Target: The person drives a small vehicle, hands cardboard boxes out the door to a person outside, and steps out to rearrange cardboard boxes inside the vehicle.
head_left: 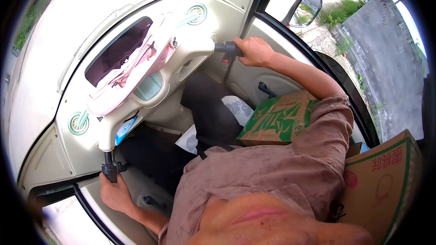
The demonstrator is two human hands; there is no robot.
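Inside a small vehicle, a white handlebar [193, 47] with black grips runs across the dashboard. My left hand [117, 194] is wrapped round the left grip [109, 169], at the lower left. At the upper right, my right hand [255, 51] closes round the right grip [229, 50], which has a small red switch. Between the grips, a pink tray [122, 93] holds crumpled pink cloth [131, 66]. A blue packet [126, 129] is tucked under the handlebar near the left grip.
A green-and-brown cardboard box [277, 118] lies beside my legs. A larger carton [381, 183] stands at the lower right. Round air vents [196, 14] sit on the dashboard. Outside the right window are a side mirror [305, 9], grass and a grey wall [386, 59].
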